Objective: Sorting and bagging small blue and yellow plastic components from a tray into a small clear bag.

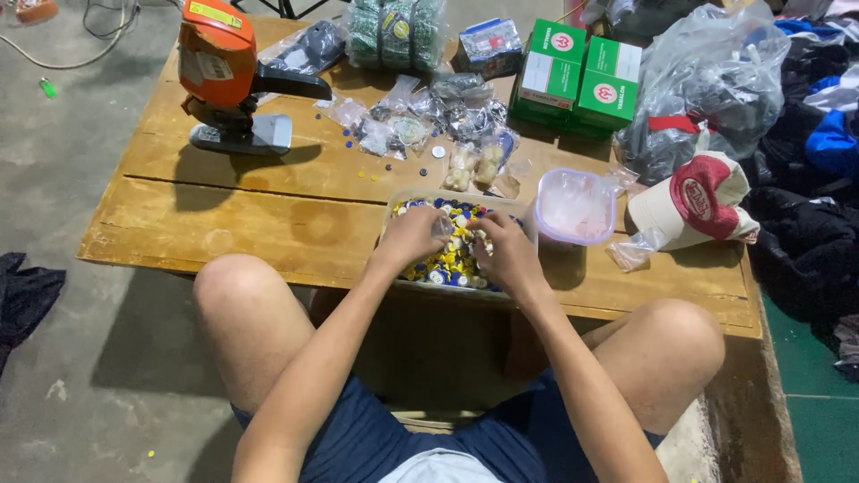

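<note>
While both hands (461, 246) dig buttons (452, 259), grips half-curled.

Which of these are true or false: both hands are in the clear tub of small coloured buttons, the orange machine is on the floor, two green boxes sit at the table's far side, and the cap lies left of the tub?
1. Both the left hand and the right hand are in the clear plastic tub of small yellow, blue and white buttons. True.
2. The orange machine stands on the floor. False: it stands on the wooden table.
3. Two green cardboard boxes sit at the table's far side. True.
4. The red and cream cap lies left of the tub. False: it lies to the right.
</note>
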